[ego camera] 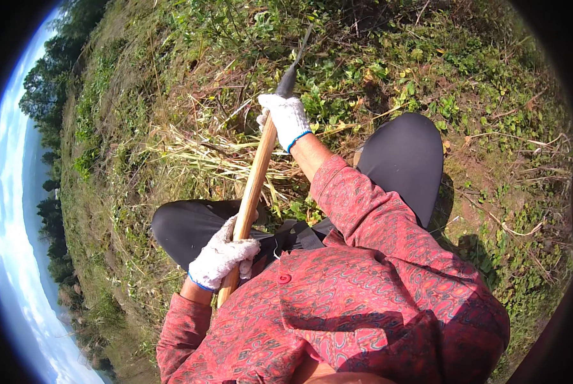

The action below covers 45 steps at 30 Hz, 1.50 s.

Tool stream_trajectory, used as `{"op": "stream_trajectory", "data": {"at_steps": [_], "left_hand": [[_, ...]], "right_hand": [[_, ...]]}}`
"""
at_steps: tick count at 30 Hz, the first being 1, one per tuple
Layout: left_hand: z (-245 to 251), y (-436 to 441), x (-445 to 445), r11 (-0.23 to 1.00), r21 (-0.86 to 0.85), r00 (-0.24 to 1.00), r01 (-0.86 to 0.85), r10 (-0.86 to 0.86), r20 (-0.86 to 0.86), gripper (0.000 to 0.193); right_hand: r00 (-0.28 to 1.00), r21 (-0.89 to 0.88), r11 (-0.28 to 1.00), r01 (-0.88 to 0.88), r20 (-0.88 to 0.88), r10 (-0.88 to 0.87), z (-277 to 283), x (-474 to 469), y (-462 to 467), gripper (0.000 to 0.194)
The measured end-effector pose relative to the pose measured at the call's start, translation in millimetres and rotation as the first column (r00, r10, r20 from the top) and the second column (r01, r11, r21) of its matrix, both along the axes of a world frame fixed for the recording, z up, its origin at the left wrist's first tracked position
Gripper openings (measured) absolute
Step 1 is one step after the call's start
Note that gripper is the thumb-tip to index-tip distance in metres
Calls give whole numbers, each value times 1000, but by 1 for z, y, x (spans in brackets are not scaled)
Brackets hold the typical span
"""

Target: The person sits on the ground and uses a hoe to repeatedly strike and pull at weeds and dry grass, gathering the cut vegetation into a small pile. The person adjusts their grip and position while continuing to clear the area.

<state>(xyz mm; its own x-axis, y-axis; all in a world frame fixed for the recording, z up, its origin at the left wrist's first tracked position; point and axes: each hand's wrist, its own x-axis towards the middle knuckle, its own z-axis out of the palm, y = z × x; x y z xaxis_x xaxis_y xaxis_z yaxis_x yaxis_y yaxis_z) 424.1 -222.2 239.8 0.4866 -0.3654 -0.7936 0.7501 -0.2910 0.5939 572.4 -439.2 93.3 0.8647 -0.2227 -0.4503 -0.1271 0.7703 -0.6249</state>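
Observation:
A long-handled cutting tool with a pale wooden handle [254, 185] runs diagonally from my body up and to the right. At its far end a dark metal socket [287, 81] narrows into a thin blade [304, 44], seen nearly edge-on among green leaves. My right hand [286, 117], in a white knit glove with a blue hem, grips the handle just below the socket. Lower down, my left hand [226, 252], in a matching glove, is wrapped around the handle near my waist. Cut, dry grass stalks [209, 156] lie to the left of the handle.
My bent knees in dark trousers [401, 158] are spread on both sides. Low green plants [459, 57] and weeds cover the sloping ground around me. A dry curved twig [519, 232] lies to the right. Trees [46, 91] and cloudy sky appear at the far left.

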Motion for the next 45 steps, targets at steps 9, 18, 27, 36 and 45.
{"op": "stream_trajectory", "data": {"at_steps": [9,18,27,36,45], "left_hand": [[16,58,-61,984,163,994,-74,85,-63,74],[34,71,-42,997,-75,996,-22,15,-93,81],[8,55,-75,869,-34,867,-494,495,53,66],[10,59,-63,916,36,912,-399,392,117,74],[-27,25,-9,983,-164,988,-85,105,116,90]], "right_hand": [[823,49,916,-397,-422,380,-108,-54,105,18],[951,284,946,-156,-217,222,-75,-39,62,19],[566,-126,553,-824,-115,817,-18,-82,183,20],[778,191,777,-600,-83,622,-28,-81,186,13],[970,12,972,-236,-55,236,0,-44,75,20]]}}
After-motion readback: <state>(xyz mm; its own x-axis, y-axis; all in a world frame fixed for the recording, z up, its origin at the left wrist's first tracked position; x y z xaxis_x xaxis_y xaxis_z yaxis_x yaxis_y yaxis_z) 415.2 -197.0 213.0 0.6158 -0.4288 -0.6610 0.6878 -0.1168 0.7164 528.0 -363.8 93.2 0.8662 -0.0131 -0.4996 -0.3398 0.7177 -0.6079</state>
